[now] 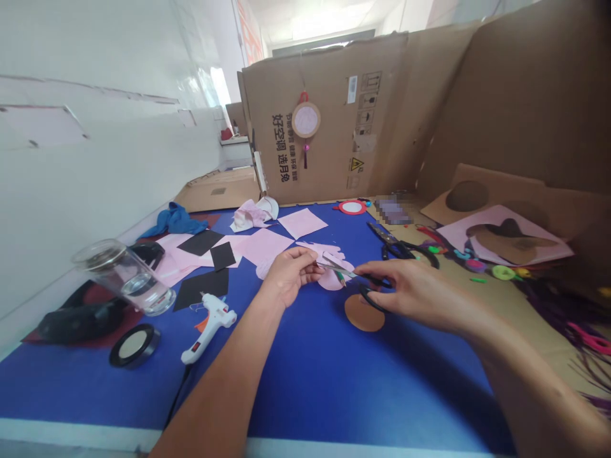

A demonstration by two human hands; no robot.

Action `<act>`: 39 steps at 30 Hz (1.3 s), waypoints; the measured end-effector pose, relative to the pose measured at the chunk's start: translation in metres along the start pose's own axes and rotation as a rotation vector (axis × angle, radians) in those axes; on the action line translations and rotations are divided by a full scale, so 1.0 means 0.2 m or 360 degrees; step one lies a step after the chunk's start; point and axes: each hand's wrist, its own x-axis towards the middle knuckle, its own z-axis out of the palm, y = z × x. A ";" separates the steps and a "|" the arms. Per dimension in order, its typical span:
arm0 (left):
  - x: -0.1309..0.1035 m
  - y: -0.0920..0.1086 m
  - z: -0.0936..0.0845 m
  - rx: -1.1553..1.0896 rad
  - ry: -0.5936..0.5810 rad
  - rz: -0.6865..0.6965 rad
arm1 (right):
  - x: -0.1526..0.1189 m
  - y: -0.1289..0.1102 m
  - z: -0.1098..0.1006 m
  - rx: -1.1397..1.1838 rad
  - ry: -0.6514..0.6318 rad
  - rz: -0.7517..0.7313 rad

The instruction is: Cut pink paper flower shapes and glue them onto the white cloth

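The person's left hand (293, 277) and right hand (413, 287), both bare with slim fingers, narrow at the wrist and continue into an uncovered left forearm (231, 372) and right forearm (515, 362), each broadening away from the wrist.

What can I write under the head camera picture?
Right hand holding black-handled scissors beside the left hand, hot glue gun lying on the blue tabletop.

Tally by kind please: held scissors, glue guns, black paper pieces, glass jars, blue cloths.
Held scissors: 1
Glue gun: 1
Black paper pieces: 3
Glass jar: 1
Blue cloth: 1
Total: 7
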 end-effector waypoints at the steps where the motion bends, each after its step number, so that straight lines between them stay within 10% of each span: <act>1: 0.00 0.01 0.00 -0.0027 -0.0009 -0.0018 | 0.00 0.00 0.00 0.0040 -0.0009 -0.0016; 39: -0.05 0.00 0.06 0.0004 -0.0191 -0.0065 | 0.01 -0.01 0.02 0.0225 0.0160 0.0012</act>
